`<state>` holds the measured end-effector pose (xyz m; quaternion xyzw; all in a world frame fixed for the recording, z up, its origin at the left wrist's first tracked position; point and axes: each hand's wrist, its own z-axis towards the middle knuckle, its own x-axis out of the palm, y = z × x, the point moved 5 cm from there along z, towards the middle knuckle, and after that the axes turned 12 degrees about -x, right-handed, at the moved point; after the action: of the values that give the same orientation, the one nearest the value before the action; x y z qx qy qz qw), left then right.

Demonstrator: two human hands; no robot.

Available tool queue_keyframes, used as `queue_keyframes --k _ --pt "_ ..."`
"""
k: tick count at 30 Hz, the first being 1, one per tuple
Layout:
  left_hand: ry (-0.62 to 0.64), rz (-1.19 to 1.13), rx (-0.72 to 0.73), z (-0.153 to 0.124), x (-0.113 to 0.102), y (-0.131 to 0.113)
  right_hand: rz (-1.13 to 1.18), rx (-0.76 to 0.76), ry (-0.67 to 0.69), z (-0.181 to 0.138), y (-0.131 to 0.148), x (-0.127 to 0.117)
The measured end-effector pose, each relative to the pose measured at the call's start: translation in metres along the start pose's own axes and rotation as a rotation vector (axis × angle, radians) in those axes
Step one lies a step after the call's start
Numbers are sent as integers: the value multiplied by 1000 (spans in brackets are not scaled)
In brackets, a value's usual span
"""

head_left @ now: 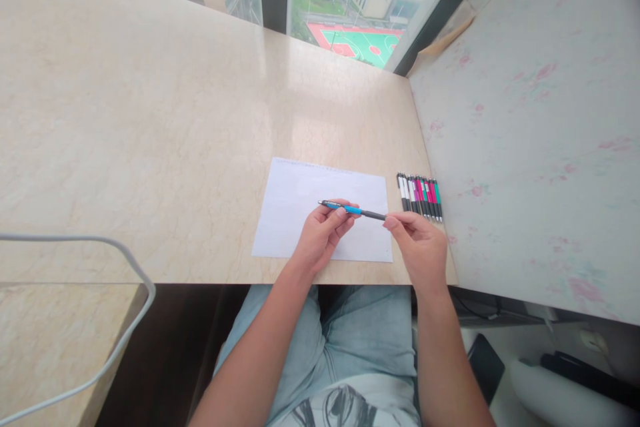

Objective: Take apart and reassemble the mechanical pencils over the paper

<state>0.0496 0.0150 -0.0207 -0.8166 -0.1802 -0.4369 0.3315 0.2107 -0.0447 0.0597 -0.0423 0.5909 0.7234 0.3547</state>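
Note:
A blue and black pen (353, 210) is held level above a white sheet of paper (300, 193), its clip end pointing left. My left hand (323, 230) is closed on the pen's blue barrel, thumb on top. The fingertips of my right hand (417, 243) pinch the black tip end, hiding the point itself. Faint handwriting runs along the sheet's far edge; the words are too small to read. Beyond my right hand, several pens (420, 197) lie side by side in a row, with white, purple, pink and green barrels.
The beige stone-look countertop (150, 133) extends far to the left. A flower-patterned wall (525, 147) bounds it on the right, and a window (360, 7) at the back. A grey cable (135, 267) loops in at lower left. The counter's front edge lies over my lap.

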Motion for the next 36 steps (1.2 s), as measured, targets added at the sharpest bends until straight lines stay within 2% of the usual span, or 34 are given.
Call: queue_keyframes --k 9,16,22,26,32,36 --pt "32 25 -11 -1 3 2 -240 -98 124 9 11 -6" --pt "0 14 8 1 0 0 -99 -91 148 9 5 -2" --pt "-25 -14 4 1 1 0 54 -57 93 2 0 2" --pt "-21 -8 3 1 -1 1 55 -23 99 1 -2 1" --pt "5 11 -6 0 1 1 -70 -17 159 3 0 -2" --pt "-5 11 -4 0 1 0 -24 -34 172 2 -1 2"
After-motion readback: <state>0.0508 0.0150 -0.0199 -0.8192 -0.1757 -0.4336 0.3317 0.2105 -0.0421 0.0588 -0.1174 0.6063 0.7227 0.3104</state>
